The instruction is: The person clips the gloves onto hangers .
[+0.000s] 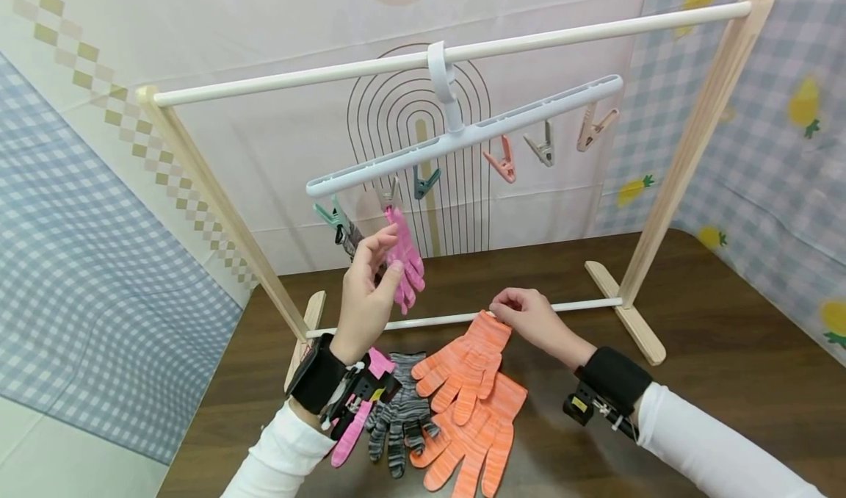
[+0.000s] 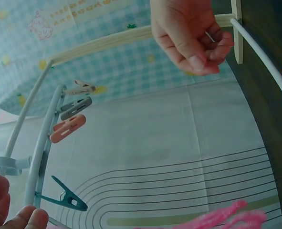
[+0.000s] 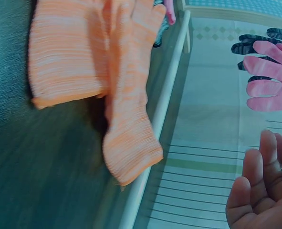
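My left hand [image 1: 370,292], fingers loosely bent, is beside a pink glove [image 1: 405,259] hanging from a pale clothespin [image 1: 388,192]; I cannot tell if they touch. Left of it, a green clothespin [image 1: 335,217] holds a grey-black striped glove [image 3: 248,47], mostly behind the pink glove and my hand. My right hand [image 1: 529,320] looks close to the cuff of an orange glove [image 1: 469,362] in the head view. The left wrist view shows that hand [image 2: 193,40] apart from the glove, fingers loosely curled, nothing held. Another orange glove [image 1: 485,439] lies partly underneath.
A blue-white hanger [image 1: 463,136] hooks over the white top rod [image 1: 562,39] of a wooden rack. A teal clothespin [image 1: 426,183], a pink clothespin [image 1: 502,161] and two paler ones hang from it. A grey-black glove [image 1: 399,410] and pink fabric [image 1: 350,432] lie on the brown table [image 1: 727,410].
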{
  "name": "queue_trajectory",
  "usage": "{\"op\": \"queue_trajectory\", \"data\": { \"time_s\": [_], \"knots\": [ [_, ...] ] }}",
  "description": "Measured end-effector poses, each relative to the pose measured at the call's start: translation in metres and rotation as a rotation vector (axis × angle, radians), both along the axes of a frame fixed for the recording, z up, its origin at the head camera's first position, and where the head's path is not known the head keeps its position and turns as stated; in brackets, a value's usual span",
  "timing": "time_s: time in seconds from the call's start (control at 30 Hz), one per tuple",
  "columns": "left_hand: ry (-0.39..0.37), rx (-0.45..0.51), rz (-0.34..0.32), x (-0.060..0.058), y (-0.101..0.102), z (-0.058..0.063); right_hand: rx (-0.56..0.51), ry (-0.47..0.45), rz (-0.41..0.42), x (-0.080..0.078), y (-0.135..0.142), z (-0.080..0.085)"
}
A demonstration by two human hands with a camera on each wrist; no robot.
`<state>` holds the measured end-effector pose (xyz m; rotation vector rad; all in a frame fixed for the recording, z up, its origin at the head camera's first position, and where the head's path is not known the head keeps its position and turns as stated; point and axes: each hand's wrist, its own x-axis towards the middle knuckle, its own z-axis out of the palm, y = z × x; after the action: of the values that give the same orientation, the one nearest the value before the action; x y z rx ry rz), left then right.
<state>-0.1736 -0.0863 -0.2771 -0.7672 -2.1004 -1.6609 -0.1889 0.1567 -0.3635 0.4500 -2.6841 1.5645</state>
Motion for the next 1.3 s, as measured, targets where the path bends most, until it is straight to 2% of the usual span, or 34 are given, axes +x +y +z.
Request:
{"op": "queue_trajectory", "data": {
  "time_s": [0.3, 0.57, 0.73, 0.87, 1.07, 1.3],
  "knots": [
    [-0.032, 0.009, 0.023, -0.001, 0.000, -0.004, 0.012, -0.065, 0.036, 0.003, 0.007, -0.012],
    [-0.114, -0.008, 0.052, -0.007, -0.009, -0.019, 0.067, -0.126, 0.036, 0.003, 0.013, -0.026],
    [-0.133, -0.015, 0.067, -0.008, -0.015, -0.028, 0.096, -0.153, 0.034, 0.005, 0.017, -0.031],
    [-0.145, -0.005, 0.070, -0.009, -0.018, -0.033, 0.173, -0.148, 0.015, 0.007, 0.020, -0.032],
    [-0.160, -0.008, 0.084, -0.009, -0.019, -0.037, 0.357, -0.174, -0.049, 0.009, 0.023, -0.036],
    [-0.172, -0.004, 0.078, -0.009, -0.021, -0.041, 0.455, -0.222, -0.038, 0.011, 0.025, -0.041]
  ]
}}
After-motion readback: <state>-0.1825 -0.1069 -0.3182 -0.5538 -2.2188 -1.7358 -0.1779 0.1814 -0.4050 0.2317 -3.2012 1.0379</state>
